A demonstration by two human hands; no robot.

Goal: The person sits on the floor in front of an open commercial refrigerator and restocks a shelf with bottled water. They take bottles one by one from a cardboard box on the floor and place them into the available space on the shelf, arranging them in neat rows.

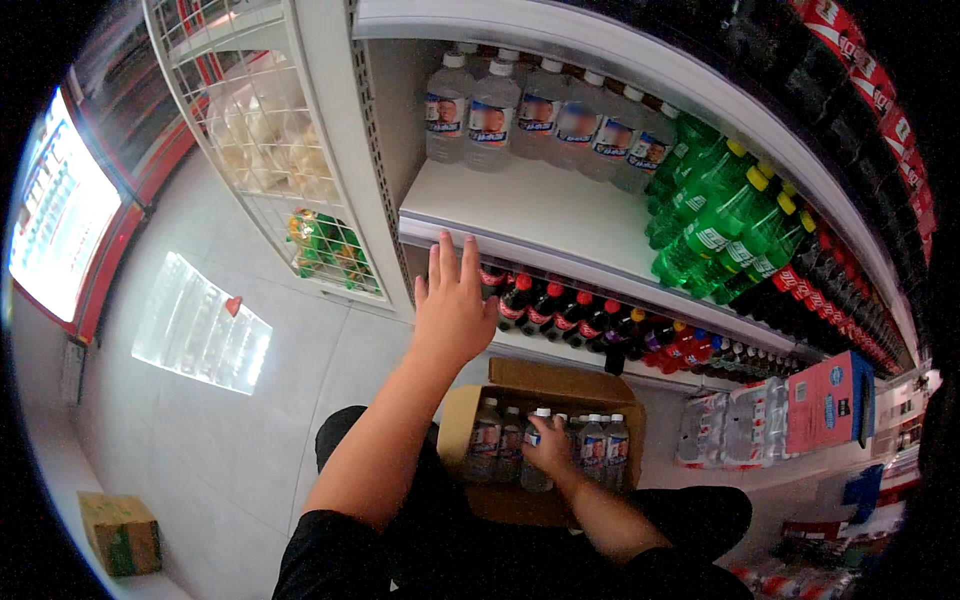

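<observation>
My left hand [454, 315] holds nothing. Its fingers stretch up towards the front edge of a white shelf [540, 202]; I cannot tell if the tips touch it. Lower down, my right hand [551, 450] grips a clear plastic bottle with a white cap [536, 478] in an open cardboard box [517, 504]. Several like bottles [595, 450] stand around it in the box, which sits between my knees. At the back left of the shelf, similar labelled bottles [491, 112] stand in a group. Green soda bottles with yellow caps [712, 232] fill its right side.
Below the shelf runs a row of dark cola bottles with red caps [551, 304]. A wire rack with bagged goods [259, 142] adjoins the shelving on the left. Wrapped bottle packs [750, 424] and a pink carton [825, 401] are at right. A small cardboard box [120, 532] lies far left.
</observation>
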